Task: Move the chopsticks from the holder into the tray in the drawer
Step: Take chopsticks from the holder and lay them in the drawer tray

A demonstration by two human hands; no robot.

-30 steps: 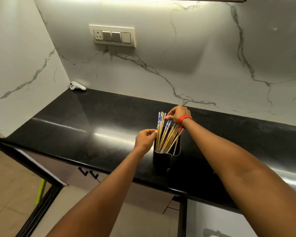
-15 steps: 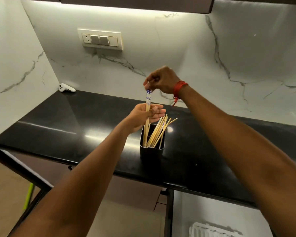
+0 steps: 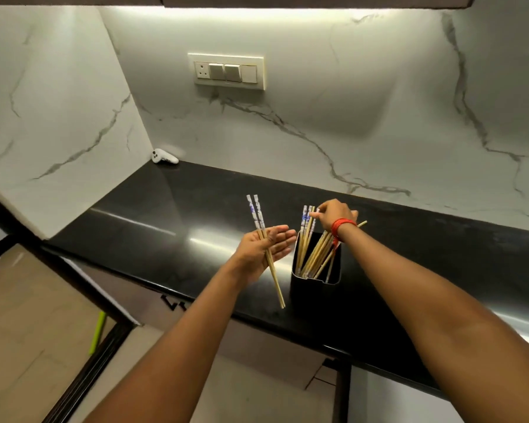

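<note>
A black square holder stands near the front edge of the black counter. Several bamboo chopsticks with blue-and-white tops lean inside it. My right hand, with a red thread at the wrist, reaches over the holder and its fingertips pinch the tops of the chopsticks there. My left hand hovers just left of the holder, palm up, fingers mostly straight. Two chopsticks lie across that palm, held under the thumb, patterned ends pointing up. The drawer and its tray are out of view.
A white controller-like object lies in the counter's back left corner. A switch plate is on the marble wall. Below the counter edge are dark cabinet handles and a green stick by the floor.
My right hand, which had lifted a chopstick high above the holder, has come back down to the chopstick tops. My left hand now holds two chopsticks and sits left of the holder.
</note>
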